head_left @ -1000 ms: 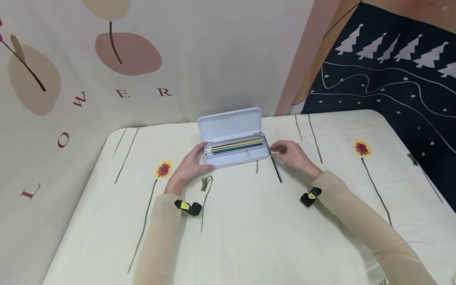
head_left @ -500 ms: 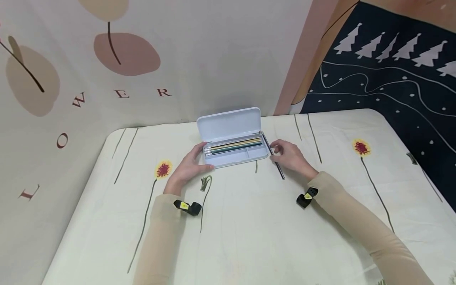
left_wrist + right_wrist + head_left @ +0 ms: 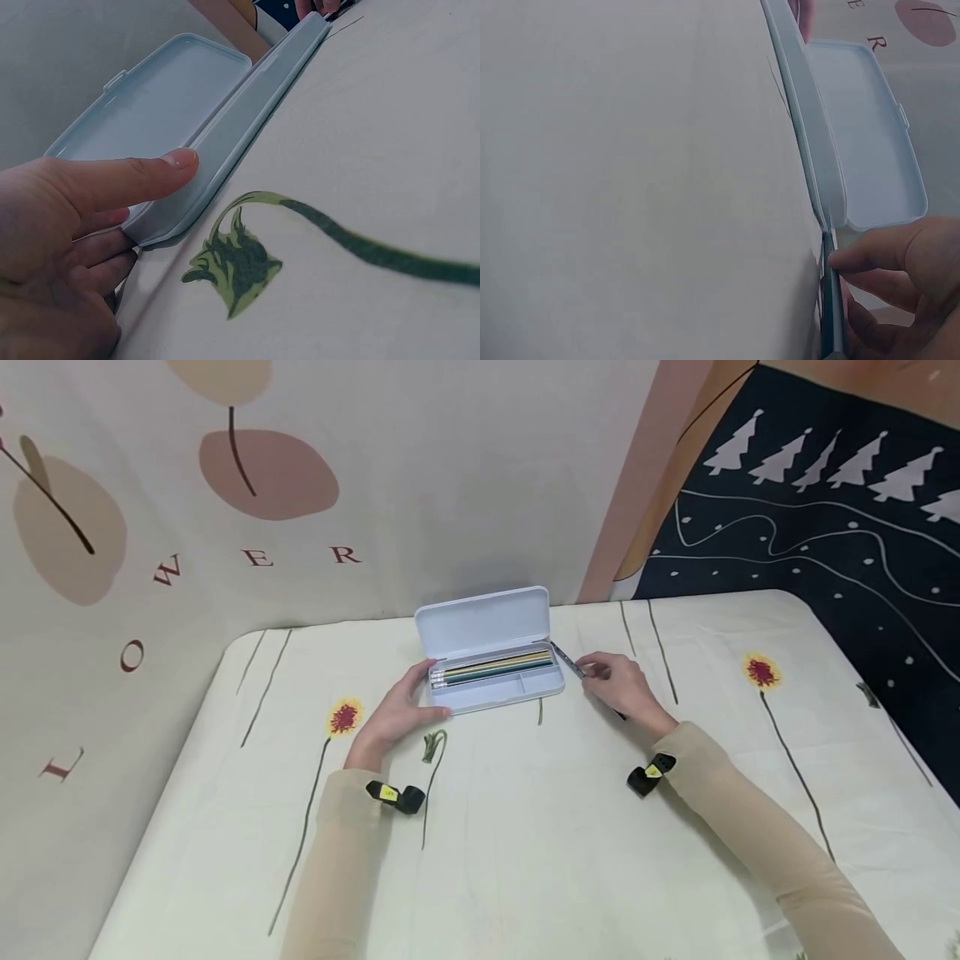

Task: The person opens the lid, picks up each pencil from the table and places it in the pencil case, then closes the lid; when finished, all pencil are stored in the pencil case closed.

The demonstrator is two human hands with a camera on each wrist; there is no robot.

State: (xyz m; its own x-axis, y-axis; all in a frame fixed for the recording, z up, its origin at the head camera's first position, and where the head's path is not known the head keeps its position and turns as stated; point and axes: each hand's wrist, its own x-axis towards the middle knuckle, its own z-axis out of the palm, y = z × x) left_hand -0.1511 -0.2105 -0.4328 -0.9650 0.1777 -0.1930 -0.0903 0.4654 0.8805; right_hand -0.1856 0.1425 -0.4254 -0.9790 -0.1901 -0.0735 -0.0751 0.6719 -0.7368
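An open light-blue pencil case (image 3: pixel 486 702) stands on the cloth, its lid (image 3: pixel 483 620) raised at the back. Several pencils (image 3: pixel 495 667), yellow, dark and green, lie side by side in its long rear compartment. My left hand (image 3: pixel 396 714) grips the case's left end, with the thumb (image 3: pixel 180 165) along the front wall and fingers around the end. Beside the right end, my right hand (image 3: pixel 618 683) pinches a dark pencil (image 3: pixel 567 659) between thumb and fingers. That pencil (image 3: pixel 829 300) slants away from the case's right corner; the hand covers part of it.
A white cloth with printed flowers (image 3: pixel 762 672) covers the table (image 3: pixel 510 843). Behind the case rises a pale printed wall covering (image 3: pixel 450 510). A dark cloth with white trees (image 3: pixel 810 527) hangs at the right.
The right hand has shifted slightly right. The dark pencil's near end has swung right and now lies partly under that hand. Left hand and case stay put.
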